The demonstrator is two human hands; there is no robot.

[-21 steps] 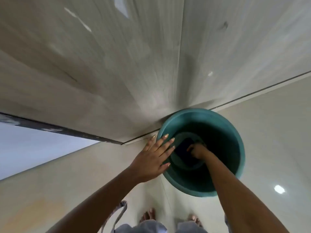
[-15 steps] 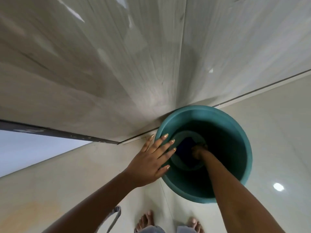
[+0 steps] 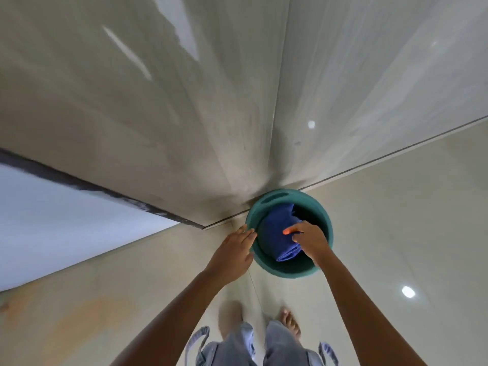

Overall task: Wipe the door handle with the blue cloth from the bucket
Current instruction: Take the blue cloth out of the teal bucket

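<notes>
At the bottom of the view, two bare feet (image 3: 290,322) are seen on the glossy cream floor tiles (image 3: 396,220), with light grey trouser legs (image 3: 237,347) below them in the frame. Both forearms are stretched forward from there. The left hand (image 3: 233,250) is laid flat, fingers extended and together, against the outer left rim of the teal bucket (image 3: 285,272); nothing is gripped by it. The right hand (image 3: 310,240) is held over the bucket's mouth, and its fingers are closed around the blue cloth (image 3: 277,233), which is pinched at its right edge. The cloth is bunched and folded, and is seen within the bucket's opening, at about rim height; whether any part of it rests on the bottom cannot be told. The bucket is stood on the floor, close against the base of a pale wood-grain panel (image 3: 184,114). A dark edge strip (image 3: 92,186) is seen along the panel's lower left side. No door handle is in view.
</notes>
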